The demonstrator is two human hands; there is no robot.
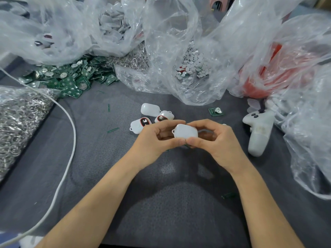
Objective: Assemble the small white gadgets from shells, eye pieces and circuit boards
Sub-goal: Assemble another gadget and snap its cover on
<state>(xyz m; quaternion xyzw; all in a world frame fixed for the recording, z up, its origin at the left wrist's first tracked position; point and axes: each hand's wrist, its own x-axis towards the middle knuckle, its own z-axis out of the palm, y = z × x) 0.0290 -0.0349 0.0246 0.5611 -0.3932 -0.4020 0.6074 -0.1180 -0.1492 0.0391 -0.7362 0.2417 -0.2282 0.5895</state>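
Note:
A small white gadget shell (185, 131) is held above the grey cloth at the centre, plain side up. My left hand (157, 140) pinches its left side between thumb and fingers, and my right hand (213, 140) pinches its right side, the two thumbs meeting under its near edge. A sliver of green shows just below the shell. Behind the hands lie three white gadgets: one plain (150, 109), and two showing dark eye pieces with red rims (141, 123) (163, 116). A single green circuit board (215, 111) lies to the right.
A heap of green circuit boards (71, 77) sits at back left. Clear bags hold white discs (192, 63), white shells (112, 24) and metal rings (19, 119). A white handheld tool (258, 133) lies at right, a white cable (68, 158) at left, a red item in a bag (268, 76) behind.

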